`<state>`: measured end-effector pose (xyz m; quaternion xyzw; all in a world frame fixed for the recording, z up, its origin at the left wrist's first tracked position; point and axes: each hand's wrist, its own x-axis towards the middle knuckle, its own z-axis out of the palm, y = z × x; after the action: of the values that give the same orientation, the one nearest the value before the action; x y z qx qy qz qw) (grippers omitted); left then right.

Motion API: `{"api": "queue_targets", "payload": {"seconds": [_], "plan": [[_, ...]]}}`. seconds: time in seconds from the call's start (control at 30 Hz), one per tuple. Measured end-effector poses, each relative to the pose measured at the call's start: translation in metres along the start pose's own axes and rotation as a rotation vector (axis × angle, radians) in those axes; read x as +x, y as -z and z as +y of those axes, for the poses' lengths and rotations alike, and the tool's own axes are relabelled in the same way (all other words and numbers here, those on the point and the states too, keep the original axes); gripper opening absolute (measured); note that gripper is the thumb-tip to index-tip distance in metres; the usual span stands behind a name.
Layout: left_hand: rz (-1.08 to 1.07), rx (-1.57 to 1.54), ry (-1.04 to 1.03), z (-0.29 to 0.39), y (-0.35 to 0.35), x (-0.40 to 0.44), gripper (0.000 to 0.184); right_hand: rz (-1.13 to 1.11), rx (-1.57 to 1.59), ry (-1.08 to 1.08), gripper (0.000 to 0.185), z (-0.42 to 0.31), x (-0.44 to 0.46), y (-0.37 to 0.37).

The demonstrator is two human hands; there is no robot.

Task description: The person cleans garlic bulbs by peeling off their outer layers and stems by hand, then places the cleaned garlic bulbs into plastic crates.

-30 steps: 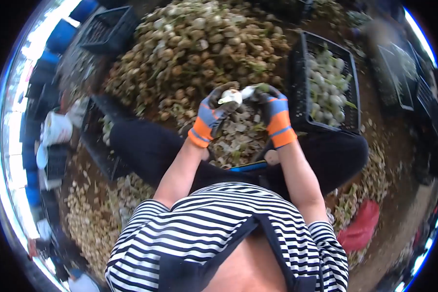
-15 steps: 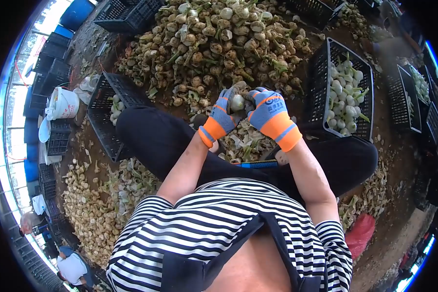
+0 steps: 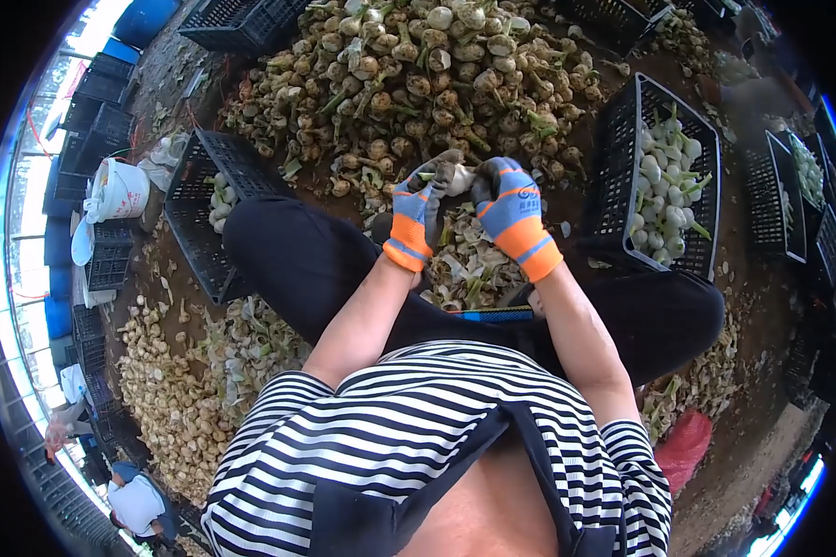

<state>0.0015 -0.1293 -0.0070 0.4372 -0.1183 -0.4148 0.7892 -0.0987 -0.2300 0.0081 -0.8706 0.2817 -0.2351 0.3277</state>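
My left hand (image 3: 420, 200), in a grey and orange work glove, is closed around a white garlic bulb (image 3: 459, 180). A short green stem pokes out to the left between its fingers. On the bulb's right side, the curled fingers of my gloved right hand (image 3: 511, 206) press against it; their tips are partly hidden. Just beyond both hands rises a large heap of unpeeled garlic (image 3: 409, 84) with brown, dirty skins. Below them, loose peeled-off skins (image 3: 474, 265) lie on the ground between my legs.
A black crate (image 3: 633, 176) of white, stemmed bulbs stands at the right. At the left, a tilted black crate (image 3: 190, 218) holds a few bulbs. Farther left are a white bucket (image 3: 121, 193) and a pile of small bulbs (image 3: 163, 399). A person (image 3: 139, 501) is at lower left.
The bulb has turned, so its stem now points left, and it sits slightly higher in my left hand. My right hand has shifted a little down and away from my left.
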Motion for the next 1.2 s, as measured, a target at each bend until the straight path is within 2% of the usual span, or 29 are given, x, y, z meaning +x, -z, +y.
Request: {"api": "queue_targets", "payload": {"seconds": [0.03, 0.17, 0.27, 0.33, 0.37, 0.4, 0.47, 0.5, 0.53, 0.57, 0.6, 0.63, 0.67, 0.7, 0.73, 0.8, 0.83, 0.87, 0.9, 0.93, 0.97, 1.0, 1.03, 1.1, 1.13, 1.17, 1.2], "plan": [[-0.091, 0.055, -0.020, -0.003, 0.007, 0.004, 0.038, 0.056, 0.057, -0.059, 0.020, 0.009, 0.004, -0.005], [-0.197, -0.065, 0.000, -0.002, 0.001, 0.008, 0.039, 0.149, 0.049, -0.139, 0.015, 0.028, 0.008, -0.016], [-0.251, -0.261, 0.058, -0.002, 0.002, 0.011, 0.041, 0.094, 0.432, -0.515, 0.022, 0.072, 0.012, -0.033], [-0.265, -0.409, 0.076, -0.002, 0.001, 0.014, 0.041, -0.017, 0.173, -0.537, 0.028, 0.107, 0.007, -0.039], [-0.225, -0.588, 0.141, -0.001, 0.000, 0.018, 0.043, -0.230, 0.099, -0.581, 0.031, 0.133, 0.003, -0.049], [-0.205, -0.632, 0.130, 0.001, -0.001, 0.021, 0.043, -0.441, 0.022, -0.626, 0.034, 0.139, 0.001, -0.049], [-0.202, -0.660, 0.109, 0.003, 0.001, 0.025, 0.043, -0.875, -0.409, -0.476, 0.033, 0.145, -0.012, -0.055], [-0.203, -0.636, 0.171, 0.003, 0.009, 0.029, 0.041, -0.955, -0.432, -0.471, 0.033, 0.149, -0.018, -0.059], [-0.048, -0.664, 0.174, -0.004, 0.024, 0.036, 0.035, -0.869, -0.422, -0.627, 0.035, 0.161, -0.017, -0.064], [-0.024, -0.786, 0.175, 0.000, 0.040, 0.042, 0.029, -0.743, -0.358, -0.716, 0.038, 0.169, -0.007, -0.056], [0.014, -0.785, 0.091, 0.013, 0.051, 0.046, 0.027, -0.618, -0.290, -0.796, 0.041, 0.179, 0.004, -0.049], [0.101, -0.836, 0.044, 0.034, 0.067, 0.050, 0.031, -0.379, -0.332, -0.850, 0.045, 0.191, 0.014, -0.047], [0.169, -0.674, -0.262, 0.059, 0.064, 0.048, 0.029, -0.140, -0.369, -0.892, 0.050, 0.204, 0.024, -0.046], [0.010, -0.821, -0.283, 0.089, 0.085, 0.049, 0.043, -0.138, -0.365, -0.869, 0.053, 0.211, 0.033, -0.039], [0.038, -1.055, -0.203, 0.118, 0.067, 0.035, 0.056, -0.136, -0.357, -0.841, 0.057, 0.218, 0.044, -0.030], [0.209, -0.979, -0.255, 0.137, 0.072, 0.029, 0.056, -0.219, -0.397, -0.786, 0.058, 0.289, 0.051, -0.057], [0.196, -0.843, -0.261, 0.127, 0.084, 0.029, 0.051, -0.092, -0.282, -0.775, 0.058, 0.305, 0.047, -0.065], [0.185, -0.706, -0.261, 0.112, 0.097, 0.028, 0.045, 0.015, -0.199, -0.782, 0.048, 0.316, 0.047, -0.069], [0.066, -0.671, -0.171, 0.096, 0.086, 0.026, 0.033, 0.015, -0.087, -0.765, 0.048, 0.321, 0.043, -0.069], [0.186, -0.573, -0.096, 0.075, 0.075, 0.028, 0.026, 0.014, 0.019, -0.751, 0.048, 0.322, 0.038, -0.067], [0.308, -0.507, -0.026, 0.050, 0.061, 0.027, 0.024, 0.140, 0.292, -0.748, 0.045, 0.315, 0.032, -0.068], [0.238, -0.281, 0.087, 0.024, 0.056, 0.029, 0.019, 0.266, 0.561, -0.732, 0.042, 0.302, 0.028, -0.072], [0.255, -0.321, 0.257, 0.005, 0.046, 0.026, 0.017, 0.389, 0.830, -0.703, 0.039, 0.283, 0.025, -0.077], [0.177, -0.010, 0.344, -0.039, 0.047, 0.034, 0.026, 0.229, 0.907, -0.534, 0.036, 0.186, 0.035, -0.060], [0.199, -0.174, 0.468, -0.039, 0.031, 0.038, 0.030, 0.127, 1.031, -0.362, 0.031, 0.148, 0.035, -0.052], [0.125, -0.207, 0.473, -0.023, 0.007, 0.034, 0.033, -0.014, 1.143, -0.277, 0.031, 0.115, 0.033, -0.045], [0.050, -0.239, 0.476, -0.006, -0.011, 0.030, 0.037, -0.130, 1.056, -0.183, 0.034, 0.090, 0.029, -0.041]]}}
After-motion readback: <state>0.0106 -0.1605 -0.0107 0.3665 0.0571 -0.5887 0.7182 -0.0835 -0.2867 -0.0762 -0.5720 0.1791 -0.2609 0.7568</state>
